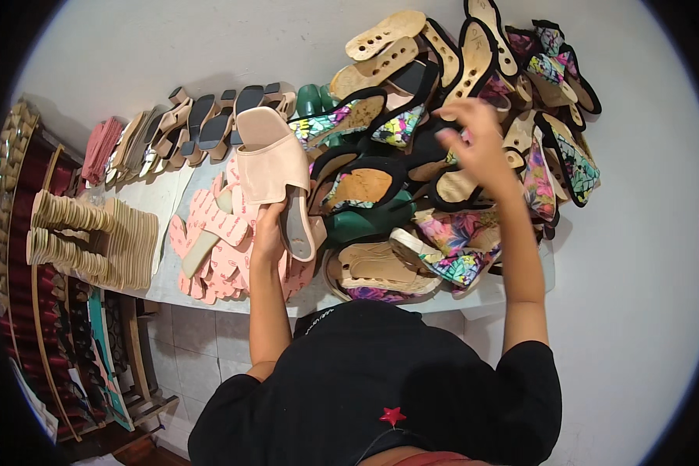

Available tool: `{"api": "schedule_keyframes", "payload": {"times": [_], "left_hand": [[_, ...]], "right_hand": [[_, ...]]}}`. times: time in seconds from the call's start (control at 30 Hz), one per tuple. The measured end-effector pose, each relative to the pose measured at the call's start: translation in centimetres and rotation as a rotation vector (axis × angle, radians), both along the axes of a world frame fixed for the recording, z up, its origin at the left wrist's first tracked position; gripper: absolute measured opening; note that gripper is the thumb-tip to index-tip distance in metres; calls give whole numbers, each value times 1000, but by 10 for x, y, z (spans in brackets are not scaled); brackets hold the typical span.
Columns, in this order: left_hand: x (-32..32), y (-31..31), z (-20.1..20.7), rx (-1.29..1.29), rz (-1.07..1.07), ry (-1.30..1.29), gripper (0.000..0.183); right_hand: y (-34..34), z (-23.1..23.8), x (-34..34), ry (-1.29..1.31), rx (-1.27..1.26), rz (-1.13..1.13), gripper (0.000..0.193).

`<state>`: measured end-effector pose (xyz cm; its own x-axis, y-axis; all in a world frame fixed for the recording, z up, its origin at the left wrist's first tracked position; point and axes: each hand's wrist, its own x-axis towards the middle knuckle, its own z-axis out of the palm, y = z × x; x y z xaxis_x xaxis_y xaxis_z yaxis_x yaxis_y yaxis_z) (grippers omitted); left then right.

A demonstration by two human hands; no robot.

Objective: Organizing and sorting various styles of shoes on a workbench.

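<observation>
My left hand [266,231] is closed around a pair of beige slide sandals. One beige sandal [273,169] has its wide plain strap facing up, and the other lies against it with its darker grey face [297,227] and block heel showing. Most of my left fingers are hidden beneath them. Over the heap of shoes on the right, my right hand [478,140] is raised with fingers bent and a gap between thumb and fingers; nothing shows in it. Below it lie floral wedge sandals [400,124] with black edging, and bare wooden-coloured soles [386,35] with holes.
Pink printed insole sheets [210,268] are heaped on the table beside my left forearm. Stacks of pale soles [128,241] stand at the far left edge. Heeled sandals [210,128] line the wall, and green shoe lasts [373,221] lie among the pile.
</observation>
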<state>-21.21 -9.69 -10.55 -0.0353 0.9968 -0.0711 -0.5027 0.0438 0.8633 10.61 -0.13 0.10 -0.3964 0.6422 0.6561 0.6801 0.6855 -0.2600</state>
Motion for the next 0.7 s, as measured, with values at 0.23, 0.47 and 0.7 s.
{"api": "schedule_keyframes", "payload": {"times": [0.23, 0.47, 0.7], "left_hand": [[-48, -15, -16, 37, 35, 25, 46], [-76, -35, -7, -19, -103, -32, 40], [-114, -52, -12, -128, -111, -92, 36]], "right_hand": [[55, -15, -81, -102, -539, 177, 41], [183, -33, -58, -474, -333, -413, 34], [188, -47, -98, -986, -282, -853, 55]]}}
